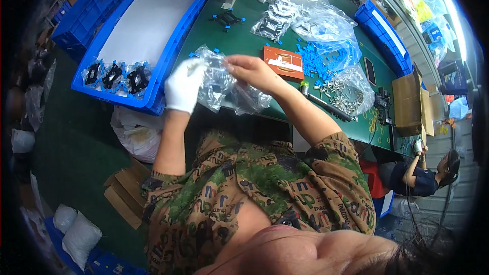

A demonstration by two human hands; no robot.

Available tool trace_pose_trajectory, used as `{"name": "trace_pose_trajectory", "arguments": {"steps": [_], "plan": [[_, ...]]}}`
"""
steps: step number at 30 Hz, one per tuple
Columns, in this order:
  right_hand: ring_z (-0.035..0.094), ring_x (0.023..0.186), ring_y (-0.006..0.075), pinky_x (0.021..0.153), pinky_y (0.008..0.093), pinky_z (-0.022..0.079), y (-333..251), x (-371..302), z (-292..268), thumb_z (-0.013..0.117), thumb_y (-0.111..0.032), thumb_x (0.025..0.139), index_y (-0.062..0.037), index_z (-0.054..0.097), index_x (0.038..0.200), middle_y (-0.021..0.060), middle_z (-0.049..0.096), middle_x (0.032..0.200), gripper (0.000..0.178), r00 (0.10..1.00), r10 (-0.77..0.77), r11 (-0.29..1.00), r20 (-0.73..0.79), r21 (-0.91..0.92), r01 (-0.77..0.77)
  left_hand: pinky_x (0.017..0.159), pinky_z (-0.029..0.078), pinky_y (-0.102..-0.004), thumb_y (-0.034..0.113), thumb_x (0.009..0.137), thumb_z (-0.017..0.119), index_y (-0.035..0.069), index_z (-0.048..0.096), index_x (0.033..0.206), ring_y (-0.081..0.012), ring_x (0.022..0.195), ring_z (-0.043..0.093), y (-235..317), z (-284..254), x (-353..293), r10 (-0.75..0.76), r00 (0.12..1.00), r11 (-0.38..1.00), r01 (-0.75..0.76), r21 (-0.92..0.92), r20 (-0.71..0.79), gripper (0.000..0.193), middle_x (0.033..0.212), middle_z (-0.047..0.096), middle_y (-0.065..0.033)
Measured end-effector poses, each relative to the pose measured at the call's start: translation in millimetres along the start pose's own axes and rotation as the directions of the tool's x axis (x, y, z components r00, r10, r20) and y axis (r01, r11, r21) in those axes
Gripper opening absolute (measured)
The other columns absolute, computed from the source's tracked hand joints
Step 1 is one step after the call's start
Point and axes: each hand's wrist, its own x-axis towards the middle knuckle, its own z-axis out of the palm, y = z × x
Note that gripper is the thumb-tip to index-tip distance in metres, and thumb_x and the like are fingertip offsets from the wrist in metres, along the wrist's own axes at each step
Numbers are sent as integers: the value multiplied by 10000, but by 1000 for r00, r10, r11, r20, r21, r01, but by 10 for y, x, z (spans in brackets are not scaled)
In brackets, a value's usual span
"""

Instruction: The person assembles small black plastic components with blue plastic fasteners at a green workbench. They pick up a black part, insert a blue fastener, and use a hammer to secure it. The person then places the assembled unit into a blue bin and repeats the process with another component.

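My left hand (184, 86), in a white glove, is closed on a crinkled clear plastic bag (211, 89) over the table's near edge. The bare right hand (250, 72) pinches the upper right of the same plastic with thumb and fingers. Small blue tips show by the bag's top; what they belong to is mostly hidden. More clear plastic (250, 100) hangs below my right hand. Beyond the hands, a black bracket with blue ends (227, 19) lies on the green table (204, 35). To the right of my right hand is an orange-red box (283, 63).
At left, a blue bin (153, 99) holds several bagged black brackets on a white sheet. Loose blue caps (318, 61), a bag of metal pins (346, 89), a black driver-like tool (328, 107), a phone (370, 71) and a cardboard box (409, 104) lie right. Another person (425, 175) works far right.
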Motion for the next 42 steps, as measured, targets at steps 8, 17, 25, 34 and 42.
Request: {"name": "trace_pose_trajectory", "arguments": {"steps": [8,17,25,34,42], "plan": [[641,943,283,823,411,486,169,433,-47,684,-195,911,-99,627,1223,82,652,1009,331,851,-525,443,-34,-864,239,781,544,-440,270,868,723,152,748,996,-332,911,682,-98,-17,547,274,960,759,-248,602,50,176,962,719,-99],[451,1388,301,1129,579,346,393,294,223,606,-410,975,-165,603,1302,73,542,1427,409,777,-583,281,238,-839,467,814,548,-444,290,858,739,151,738,1086,-340,951,682,-67,11,533,183,981,749,-177,639,57,266,1040,709,-126],[431,1412,309,1128,601,341,412,301,212,571,-455,990,-170,615,1305,92,535,1443,427,794,-553,281,252,-841,463,898,533,-401,223,904,702,126,739,1103,-300,1023,676,661,130,918,525,848,694,-471,545,65,225,1129,716,-82],[450,1392,306,1121,588,355,471,306,209,583,-460,977,-172,629,1296,99,549,1426,432,781,-585,307,219,-832,463,1006,496,-428,351,921,608,158,687,1253,-347,1175,635,239,1141,2525,-40,913,586,-307,750,405,392,1270,678,-140],[429,1410,302,1123,594,348,455,303,250,574,-458,981,-162,627,1298,102,547,1420,437,788,-577,336,215,-816,469,787,560,-357,244,764,805,77,573,1421,-237,860,708,-584,1108,2975,-190,855,899,-46,435,482,717,1109,730,-162]]}}
